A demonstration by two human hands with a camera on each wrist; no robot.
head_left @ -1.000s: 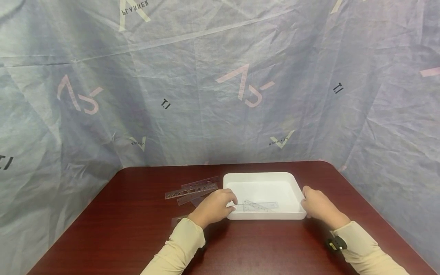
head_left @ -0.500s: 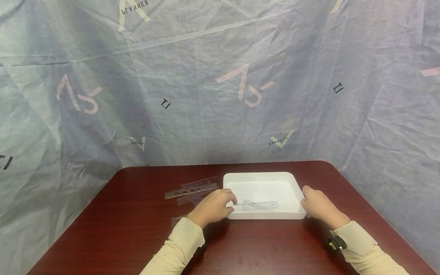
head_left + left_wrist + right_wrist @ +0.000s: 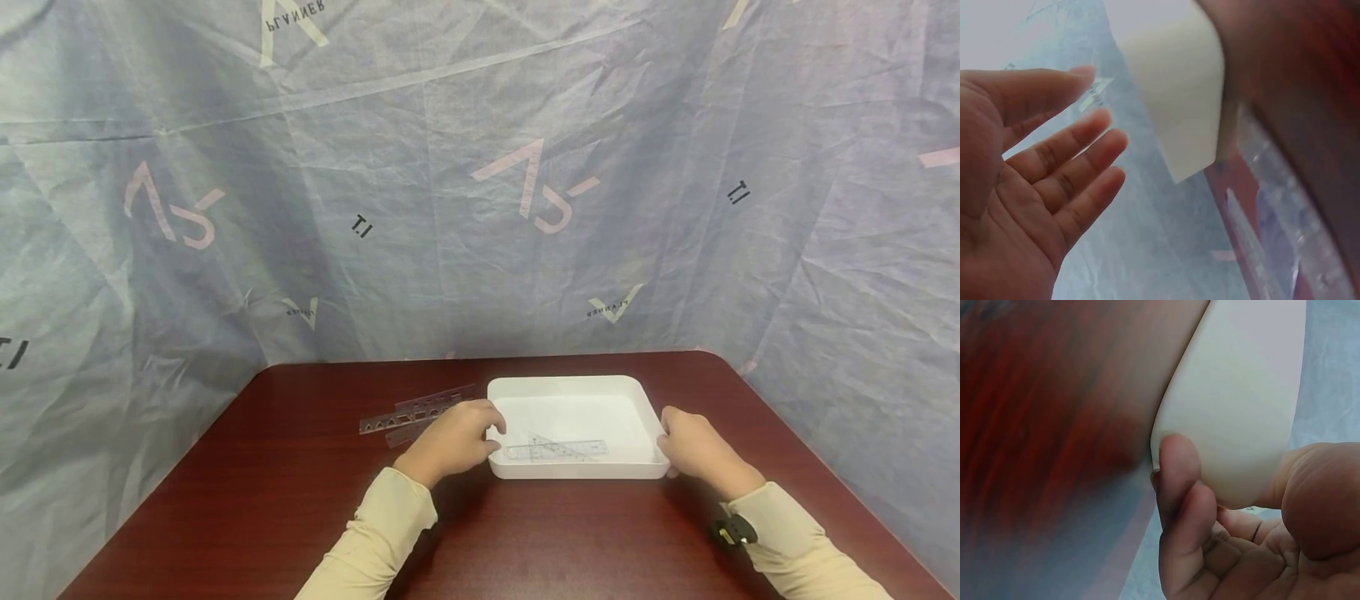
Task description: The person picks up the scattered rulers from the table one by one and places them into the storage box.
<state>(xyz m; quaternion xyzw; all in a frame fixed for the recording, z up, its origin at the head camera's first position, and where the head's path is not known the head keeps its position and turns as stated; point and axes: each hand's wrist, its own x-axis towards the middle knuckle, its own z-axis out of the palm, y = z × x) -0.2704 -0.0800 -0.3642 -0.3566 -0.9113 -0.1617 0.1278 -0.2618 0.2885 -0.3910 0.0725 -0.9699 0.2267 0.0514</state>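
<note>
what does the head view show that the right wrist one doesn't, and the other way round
Only the head view: clear, flat plastic drawing tools inside the smooth white rectangular tray, see-through plastic stencil strips on the dark-red wood-grain table, the bare left hand by the tray's left side, and a small black device at the beige right sleeve.

Only the right wrist view: the palm side of the bare right hand, its curled fingers against the tray's outer wall.

Both: tray, right hand, table and grey-blue fabric backdrop.
</note>
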